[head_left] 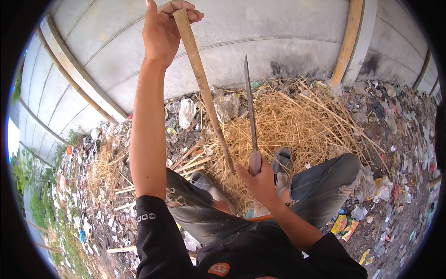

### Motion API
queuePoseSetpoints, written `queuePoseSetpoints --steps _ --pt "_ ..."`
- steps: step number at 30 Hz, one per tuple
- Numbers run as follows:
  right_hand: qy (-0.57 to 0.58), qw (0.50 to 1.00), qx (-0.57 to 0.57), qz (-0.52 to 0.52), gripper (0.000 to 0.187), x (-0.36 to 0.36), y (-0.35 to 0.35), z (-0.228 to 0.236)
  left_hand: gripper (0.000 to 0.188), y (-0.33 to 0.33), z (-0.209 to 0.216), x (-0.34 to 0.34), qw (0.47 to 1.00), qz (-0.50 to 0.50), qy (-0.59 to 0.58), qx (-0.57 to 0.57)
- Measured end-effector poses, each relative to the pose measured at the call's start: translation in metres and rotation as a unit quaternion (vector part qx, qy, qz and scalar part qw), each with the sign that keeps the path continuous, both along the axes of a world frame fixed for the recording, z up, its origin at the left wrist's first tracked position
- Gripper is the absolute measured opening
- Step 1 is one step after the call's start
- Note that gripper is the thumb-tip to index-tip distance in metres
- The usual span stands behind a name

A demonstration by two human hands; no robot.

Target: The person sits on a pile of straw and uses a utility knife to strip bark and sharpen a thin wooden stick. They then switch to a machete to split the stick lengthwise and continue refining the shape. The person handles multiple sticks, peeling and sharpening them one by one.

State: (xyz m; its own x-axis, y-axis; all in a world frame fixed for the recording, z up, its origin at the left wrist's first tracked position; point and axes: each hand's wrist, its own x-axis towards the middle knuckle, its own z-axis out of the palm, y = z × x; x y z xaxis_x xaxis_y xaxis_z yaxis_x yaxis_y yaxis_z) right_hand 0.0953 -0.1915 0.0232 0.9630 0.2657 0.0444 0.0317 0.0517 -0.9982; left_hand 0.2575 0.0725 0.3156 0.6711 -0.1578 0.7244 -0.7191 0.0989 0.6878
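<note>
Raised at the upper left, my left hand (162,35) has its fingers bent behind the top end of a long bamboo strip (202,76), while its thumb points up, apart from the strip. From there the strip slants down toward my right hand (261,183), its lower end reaching the thumb and index finger. My right hand is closed round the handle of a long machete (251,109), whose narrow dark blade points up and away. Whether the right fingers also pinch the strip cannot be made out.
Beneath the blade lies a heap of straw-coloured bamboo shavings (297,125). Split bamboo pieces (193,162) lie left of it. A grey concrete panel wall (278,28) with posts (350,42) stands beyond. Plastic litter (381,186) covers the ground around my bent legs and sandalled feet.
</note>
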Motion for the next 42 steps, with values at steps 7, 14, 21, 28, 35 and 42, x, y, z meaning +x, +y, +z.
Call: queuePoseSetpoints --steps 7,14,21,28,35,42 --pt "-0.254 0.959 -0.016 -0.121 0.054 0.071 0.063 0.061 0.075 -0.029 0.029 -0.02 0.973 0.113 -0.063 0.189" --pt "-0.253 0.952 0.064 -0.157 0.038 0.105 0.1 0.046 0.056 -0.041 0.008 -0.039 0.918 0.242 -0.135 0.284" --pt "-0.239 0.957 0.086 -0.142 0.049 0.092 0.093 0.049 0.052 -0.02 0.0 -0.053 0.887 0.283 -0.112 0.348" --pt "-0.236 0.958 0.083 -0.136 0.048 0.092 0.072 0.053 0.052 0.012 0.035 -0.053 0.876 0.389 -0.169 0.232" --pt "-0.152 0.979 0.103 -0.084 0.035 0.123 0.064 0.032 0.083 0.067 0.024 -0.047 0.519 0.501 0.179 0.669" --pt "-0.059 0.99 0.121 0.033 0.036 0.108 0.07 0.055 0.092 -0.068 -0.046 -0.046 0.98 -0.003 0.125 0.157"
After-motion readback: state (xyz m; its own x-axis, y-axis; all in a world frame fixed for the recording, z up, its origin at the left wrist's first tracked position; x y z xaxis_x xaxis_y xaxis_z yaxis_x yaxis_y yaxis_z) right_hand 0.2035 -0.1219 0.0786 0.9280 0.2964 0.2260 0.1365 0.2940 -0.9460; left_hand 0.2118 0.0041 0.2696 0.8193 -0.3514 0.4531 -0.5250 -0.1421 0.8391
